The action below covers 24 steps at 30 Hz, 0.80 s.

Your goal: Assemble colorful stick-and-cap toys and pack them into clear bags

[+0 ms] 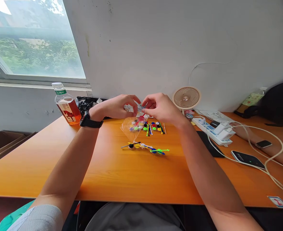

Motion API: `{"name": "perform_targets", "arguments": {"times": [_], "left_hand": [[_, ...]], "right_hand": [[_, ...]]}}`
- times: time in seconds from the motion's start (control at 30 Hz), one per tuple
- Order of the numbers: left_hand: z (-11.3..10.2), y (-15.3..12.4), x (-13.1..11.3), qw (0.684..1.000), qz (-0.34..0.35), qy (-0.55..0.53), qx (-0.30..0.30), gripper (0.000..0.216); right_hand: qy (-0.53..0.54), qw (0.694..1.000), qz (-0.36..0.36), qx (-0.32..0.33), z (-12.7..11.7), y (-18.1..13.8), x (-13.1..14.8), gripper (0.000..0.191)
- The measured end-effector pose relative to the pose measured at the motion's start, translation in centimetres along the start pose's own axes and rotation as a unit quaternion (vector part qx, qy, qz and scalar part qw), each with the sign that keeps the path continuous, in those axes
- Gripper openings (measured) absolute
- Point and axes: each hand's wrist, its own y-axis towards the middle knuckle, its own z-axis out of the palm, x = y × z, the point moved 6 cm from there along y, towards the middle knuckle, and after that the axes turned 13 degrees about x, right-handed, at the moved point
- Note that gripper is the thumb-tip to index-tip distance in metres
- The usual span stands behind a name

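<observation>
A clear plastic bag (131, 130) hangs over the table between my two hands, its upper edge bunched at my fingers. My left hand (119, 106), with a black watch on the wrist, is closed in a pinch on one side of the bag's top. From the other side my right hand (162, 108) pinches it too, thumb against fingers. A red piece (141, 119) shows just below the fingertips; whether it is inside the bag or behind it I cannot tell. Nearer me lies a row of small spinners, among them a black one (131, 146) and a green one (159, 151).
Behind the bag lie several coloured discs and thin arrows (148, 129). A tea bottle (68, 107) and a black plastic bag (85, 104) stand left. On the right are a fan (186, 98), a power strip (212, 131), cables, a phone (247, 159) and another person's arm (242, 133).
</observation>
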Motion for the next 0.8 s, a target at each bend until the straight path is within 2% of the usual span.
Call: {"name": "perform_targets", "arguments": {"times": [0.17,0.3,0.37,0.4,0.47,0.53,0.6,0.8], "left_hand": [[0.0,0.0,0.3,1.0,-0.014,0.011,0.001,0.018],[-0.1,-0.2,0.9,0.999,-0.033,0.014,0.001,0.018],[-0.3,-0.4,1.3,0.999,-0.041,0.02,-0.003,0.018],[-0.4,-0.5,1.5,0.999,-0.046,0.024,-0.006,0.018],[-0.6,-0.8,2.0,0.998,-0.06,0.03,-0.009,0.019],[-0.7,-1.1,2.4,0.997,-0.074,0.032,-0.01,0.019],[-0.8,-1.2,2.7,0.996,-0.084,0.033,-0.008,0.019],[-1.0,-1.4,3.3,0.993,-0.111,0.03,-0.003,0.022]], "right_hand": [[-0.001,1.0,0.006,-0.013,-0.1,0.1,0.1,0.014],[-0.048,0.998,0.031,-0.035,-0.7,0.1,-0.5,0.01],[-0.093,0.992,0.074,0.028,-0.1,0.4,-1.9,0.008],[-0.117,0.984,0.097,0.092,0.7,0.6,-2.8,0.006],[-0.147,0.948,0.121,0.255,2.9,0.7,-4.7,0.006],[-0.139,0.907,0.102,0.383,5.3,0.5,-5.7,0.012],[-0.119,0.893,0.07,0.428,7.2,0.7,-5.7,0.019],[-0.13,0.88,-0.027,0.455,13.3,0.5,-2.2,0.026]]}}
